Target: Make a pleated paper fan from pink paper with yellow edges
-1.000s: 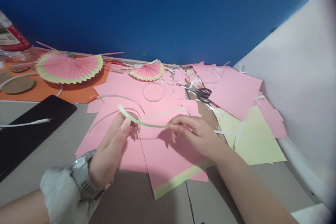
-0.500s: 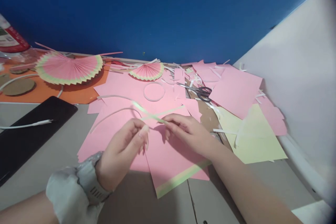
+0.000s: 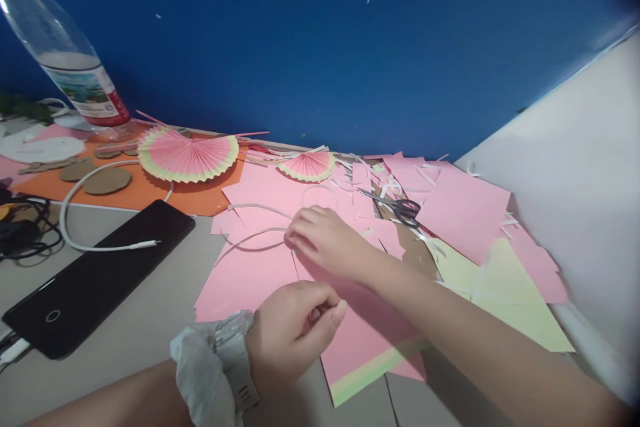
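Note:
My right hand (image 3: pixel 325 240) reaches over the pink paper sheets (image 3: pixel 250 280), with its fingertips closed at the end of a thin curved paper strip (image 3: pixel 257 235). A second curved strip (image 3: pixel 260 207) runs in under the same hand from the left. Closer to me, my left hand (image 3: pixel 300 330) is curled, thumb against the bent index finger; whatever it may hold is hidden. Below my right forearm, a pink sheet shows a yellow and green edge band (image 3: pixel 370 373). A pale paper ring (image 3: pixel 320 196) lies just beyond my right hand, partly covered by it.
Two pleated pink paper fans (image 3: pixel 187 157) (image 3: pixel 307 165) stand by the blue wall. Scissors (image 3: pixel 395 203) lie among scraps, near pink and pale yellow sheets (image 3: pixel 520 300). On the left are a black phone (image 3: pixel 100 280), a white cable, cardboard discs (image 3: pixel 107 180) and a plastic bottle (image 3: pixel 75 73).
The view has shifted left. My right hand has moved to the strips on the left, and my left hand has drawn back toward me. The pale green strip between them is out of sight.

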